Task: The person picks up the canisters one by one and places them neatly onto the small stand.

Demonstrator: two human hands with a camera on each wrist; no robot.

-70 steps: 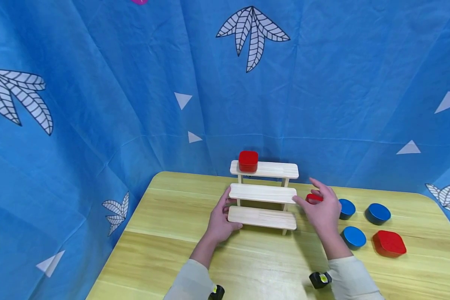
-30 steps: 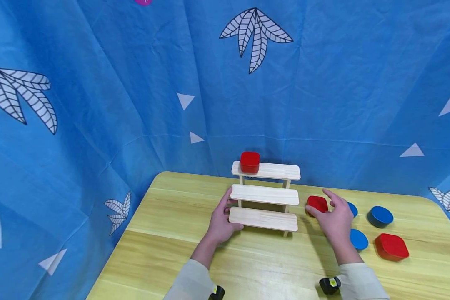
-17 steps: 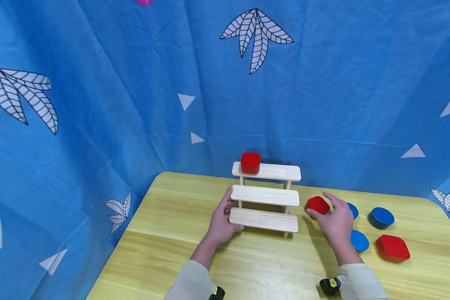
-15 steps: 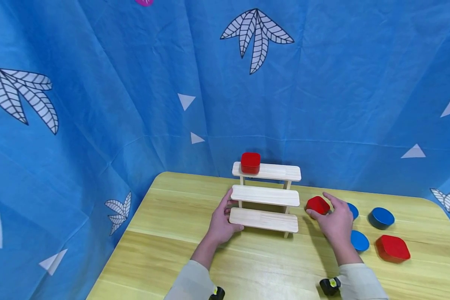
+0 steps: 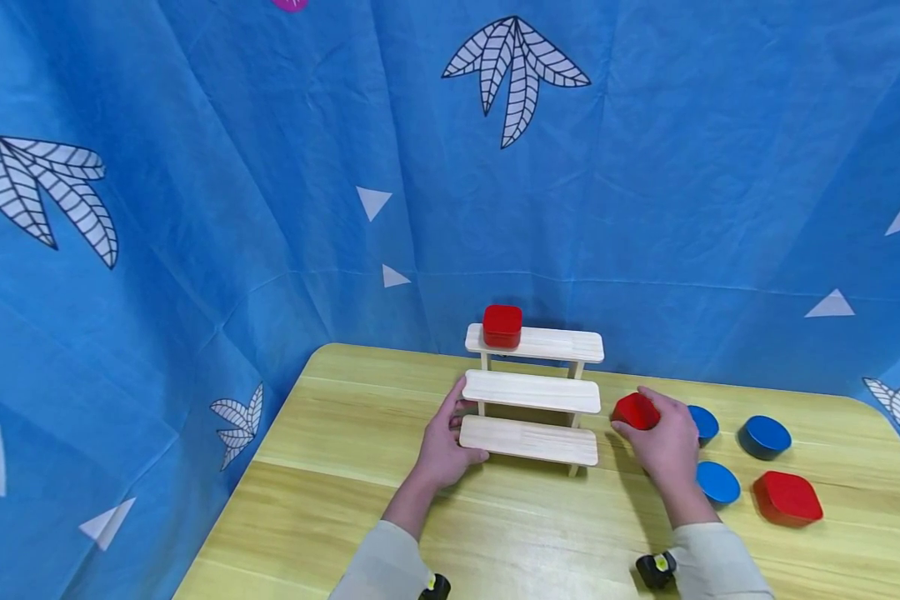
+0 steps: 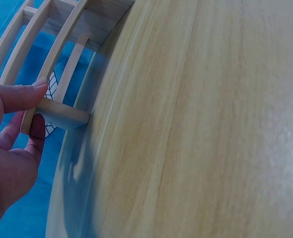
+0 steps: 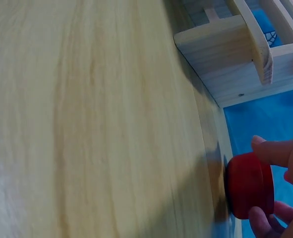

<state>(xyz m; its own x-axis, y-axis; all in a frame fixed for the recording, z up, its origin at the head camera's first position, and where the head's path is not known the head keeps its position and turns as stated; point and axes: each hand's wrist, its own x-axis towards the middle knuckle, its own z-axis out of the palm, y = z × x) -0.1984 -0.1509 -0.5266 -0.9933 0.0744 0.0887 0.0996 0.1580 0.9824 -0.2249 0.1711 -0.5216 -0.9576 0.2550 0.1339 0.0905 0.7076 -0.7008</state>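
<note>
A three-step wooden display shelf point(image 5: 531, 391) stands near the back of the table. My left hand point(image 5: 441, 443) holds its left end; in the left wrist view the thumb and fingers of that hand point(image 6: 12, 129) pinch the end of a board. To the right of the shelf sits a red rounded-square box point(image 5: 633, 412), gripped by my right hand point(image 5: 667, 442) with thumb and fingers on opposite sides. In the right wrist view the same red box point(image 7: 248, 186) is down at the tabletop. Another red box point(image 5: 502, 326) rests on the left of the top step.
Several round blue boxes point(image 5: 764, 437) stand right of my right hand, one partly hidden behind it. Farther right is a third red box point(image 5: 787, 498). A blue patterned cloth point(image 5: 645, 208) hangs behind the wooden table point(image 5: 330, 467).
My right hand has left the shelf's right end, moved right to the red box and closed its fingers round it. The box has turned slightly. My left hand stays on the shelf.
</note>
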